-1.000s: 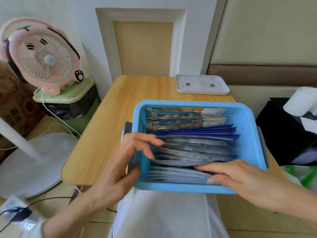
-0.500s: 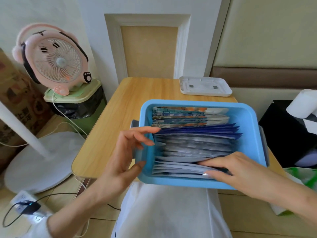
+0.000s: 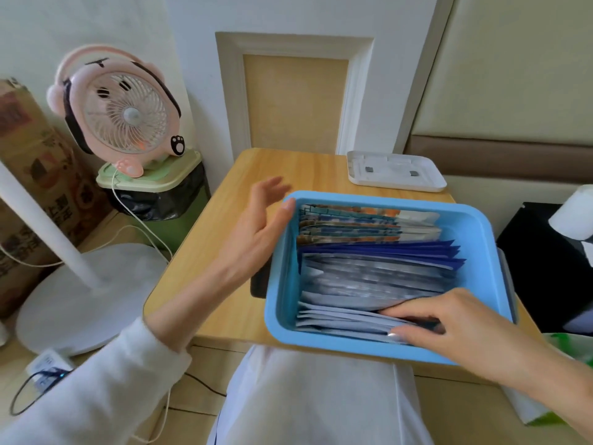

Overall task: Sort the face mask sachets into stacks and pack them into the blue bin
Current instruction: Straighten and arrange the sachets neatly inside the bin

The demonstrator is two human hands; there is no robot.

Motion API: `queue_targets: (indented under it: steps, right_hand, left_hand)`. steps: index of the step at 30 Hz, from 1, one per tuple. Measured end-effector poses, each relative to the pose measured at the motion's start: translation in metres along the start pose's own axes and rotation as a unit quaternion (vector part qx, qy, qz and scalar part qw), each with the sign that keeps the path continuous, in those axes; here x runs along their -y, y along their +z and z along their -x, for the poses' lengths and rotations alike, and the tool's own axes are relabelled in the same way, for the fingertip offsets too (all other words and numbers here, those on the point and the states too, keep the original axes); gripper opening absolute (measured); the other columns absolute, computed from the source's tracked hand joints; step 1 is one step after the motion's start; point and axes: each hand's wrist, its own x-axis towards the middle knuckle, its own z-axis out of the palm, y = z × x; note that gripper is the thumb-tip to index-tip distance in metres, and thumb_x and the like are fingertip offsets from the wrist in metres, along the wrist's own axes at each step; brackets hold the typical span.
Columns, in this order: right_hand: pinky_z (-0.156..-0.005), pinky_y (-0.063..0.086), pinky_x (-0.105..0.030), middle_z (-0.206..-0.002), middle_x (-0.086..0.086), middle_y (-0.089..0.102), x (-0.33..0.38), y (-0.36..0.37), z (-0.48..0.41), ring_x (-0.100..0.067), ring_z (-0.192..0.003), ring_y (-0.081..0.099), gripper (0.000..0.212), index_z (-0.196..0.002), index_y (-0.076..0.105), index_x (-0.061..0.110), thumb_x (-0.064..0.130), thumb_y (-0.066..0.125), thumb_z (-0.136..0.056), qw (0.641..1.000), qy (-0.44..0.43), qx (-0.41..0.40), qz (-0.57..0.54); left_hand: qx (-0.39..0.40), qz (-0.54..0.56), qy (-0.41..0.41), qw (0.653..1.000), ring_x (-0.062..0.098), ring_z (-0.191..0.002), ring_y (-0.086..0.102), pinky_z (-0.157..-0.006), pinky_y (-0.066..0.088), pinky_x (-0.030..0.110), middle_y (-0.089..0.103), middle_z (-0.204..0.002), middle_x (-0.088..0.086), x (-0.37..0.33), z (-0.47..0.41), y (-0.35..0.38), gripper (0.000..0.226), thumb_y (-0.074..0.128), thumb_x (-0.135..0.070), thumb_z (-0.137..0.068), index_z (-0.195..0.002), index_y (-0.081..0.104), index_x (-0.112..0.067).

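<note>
Bin (image 3: 475, 226): blue; at the near edge of the bench (image 3: 288, 168)
Sachets (image 3: 369, 271): on edge in the bin, grouped; patterned at the far wall, then dark blue, grey, pale nearest
Left hand (image 3: 260, 226): fingers spread and loose, holding nothing; beside the bin's left wall, thumb tip at the rim
Right hand (image 3: 449, 322): inside the bin, near right; thumb behind the pale sachets, fingers in front, pinching them
Tray (image 3: 394, 170): white; bench's far right corner
</note>
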Motion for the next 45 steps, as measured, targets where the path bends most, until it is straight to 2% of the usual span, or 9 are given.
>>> queue_targets:
  steps: [3,8,12,14,17,23,33,41,45]
  right_hand:
    - [-0.070,0.054,-0.023,-0.086,0.028,0.067,-0.003,0.002,0.008,0.008,-0.080,0.063,0.014,-0.093,0.055,0.049,0.051,0.055,-0.080,0.992,-0.051,-0.087,0.076]
    - [-0.056,0.053,-0.027,-0.086,0.011,0.063,-0.011,-0.003,0.007,-0.007,-0.076,0.064,0.054,-0.087,0.046,0.035,-0.014,0.060,-0.071,0.965,-0.156,-0.059,0.203]
    - [-0.084,0.040,-0.004,-0.106,0.044,0.057,-0.014,-0.016,0.002,0.022,-0.105,0.049,0.023,-0.105,0.057,0.060,0.053,0.045,-0.086,0.983,-0.117,0.050,0.131]
    - [-0.095,0.029,0.001,-0.109,0.060,0.039,-0.019,-0.021,0.001,0.029,-0.113,0.037,0.037,-0.096,0.049,0.075,0.086,0.024,-0.072,0.990,-0.076,0.080,0.087]
    - [-0.097,0.028,0.001,-0.104,0.065,0.032,-0.017,-0.027,-0.002,0.031,-0.113,0.034,0.018,-0.096,0.052,0.069,0.065,0.043,-0.080,0.983,-0.051,0.133,0.119]
    - [-0.085,0.045,-0.013,-0.104,0.049,0.054,-0.005,-0.031,-0.007,0.012,-0.100,0.054,0.050,-0.102,0.044,0.070,0.022,0.053,-0.090,0.967,-0.074,0.121,0.213]
    - [-0.060,0.048,-0.011,-0.085,0.036,0.065,-0.020,-0.017,0.001,0.017,-0.077,0.059,0.021,-0.092,0.067,0.044,0.046,0.050,-0.079,0.975,-0.105,0.002,0.196]
    - [-0.083,0.047,-0.010,-0.105,0.043,0.059,-0.021,-0.022,0.006,0.020,-0.097,0.057,0.044,-0.103,0.060,0.052,0.074,0.028,-0.083,0.986,-0.116,0.027,0.117]
    - [-0.061,0.052,-0.017,-0.082,0.022,0.070,-0.003,-0.033,0.026,0.004,-0.067,0.067,0.038,-0.081,0.071,0.031,0.061,0.048,-0.086,0.978,-0.127,-0.163,0.030]
  left_hand:
    - [0.032,-0.021,-0.014,0.999,0.002,-0.091,0.059,-0.082,0.052,0.029,0.059,-0.101,-0.014,0.002,-0.011,0.007,0.022,0.039,-0.025,-0.099,-0.121,0.044,-0.025]
    - [0.030,-0.007,0.008,0.999,0.004,-0.087,0.060,-0.077,0.052,0.030,0.060,-0.098,-0.013,0.009,-0.010,0.006,0.025,0.039,-0.031,-0.095,-0.117,0.046,-0.024]
    - [0.030,-0.013,0.018,0.999,0.005,-0.090,0.059,-0.081,0.052,0.033,0.060,-0.099,-0.015,0.009,-0.007,0.006,0.030,0.037,-0.036,-0.090,-0.117,0.046,-0.027]
    - [0.029,-0.013,0.023,0.999,0.004,-0.091,0.059,-0.080,0.052,0.031,0.059,-0.100,-0.014,0.009,-0.006,0.005,0.032,0.037,-0.036,-0.090,-0.119,0.046,-0.026]
    - [0.028,-0.020,0.026,0.999,0.002,-0.089,0.058,-0.077,0.051,0.025,0.059,-0.098,-0.015,0.008,-0.006,0.005,0.032,0.036,-0.036,-0.090,-0.119,0.046,-0.025]
    - [0.027,-0.019,0.026,0.999,0.007,-0.091,0.059,-0.081,0.053,0.036,0.059,-0.101,-0.011,0.007,-0.003,0.005,0.033,0.037,-0.035,-0.091,-0.120,0.045,-0.023]
    - [0.027,-0.012,0.021,0.999,0.007,-0.092,0.060,-0.082,0.053,0.038,0.059,-0.102,-0.010,0.005,-0.003,0.005,0.032,0.037,-0.034,-0.090,-0.119,0.045,-0.023]
    - [0.016,0.003,0.021,1.000,0.006,-0.091,0.059,-0.081,0.051,0.033,0.060,-0.102,-0.009,0.006,-0.003,0.007,0.033,0.035,-0.036,-0.092,-0.119,0.047,-0.023]
    - [0.008,0.002,0.022,1.000,0.007,-0.090,0.059,-0.081,0.050,0.034,0.061,-0.100,-0.008,0.008,-0.005,0.009,0.036,0.034,-0.039,-0.092,-0.119,0.048,-0.021]
